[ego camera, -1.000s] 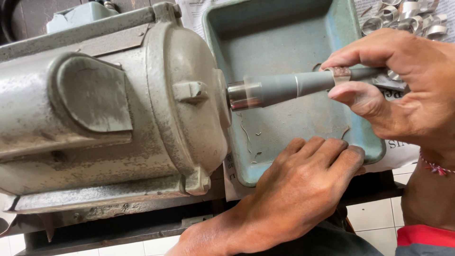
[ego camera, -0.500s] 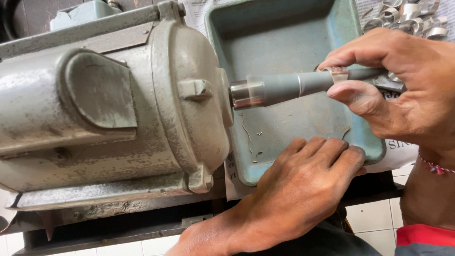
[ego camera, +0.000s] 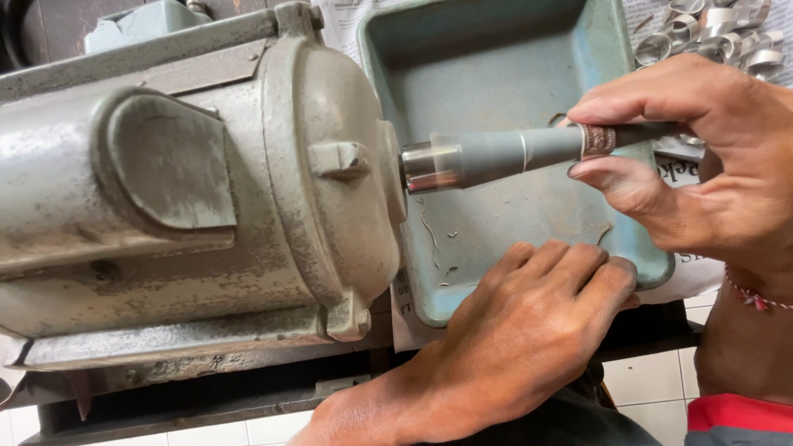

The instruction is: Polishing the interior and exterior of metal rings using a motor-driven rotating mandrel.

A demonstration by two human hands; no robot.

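Little has shifted since the earlier frames: only the grey metal motor housing [ego camera: 190, 190] sits slightly differently in the left of the frame. Right hand [ego camera: 702, 157], at right, has its fingers [ego camera: 628, 99] closed around a patterned metal ring [ego camera: 598, 140] on the grey tapered spindle [ego camera: 504, 154]. Left hand [ego camera: 512, 339] rests flat, fingers spread, on the near rim of the blue-green metal tray [ego camera: 462, 49], holding nothing.

motor housing [ego camera: 190, 182]: dull pitted metal | tray [ego camera: 496, 49]: worn painted metal | spindle [ego camera: 496, 155]: matt grey

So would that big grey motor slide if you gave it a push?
Probably not: the motor looks like thick cast metal, so likely heavy. Its flat foot rests on the bench, so tipping or rolling seems unlikely.
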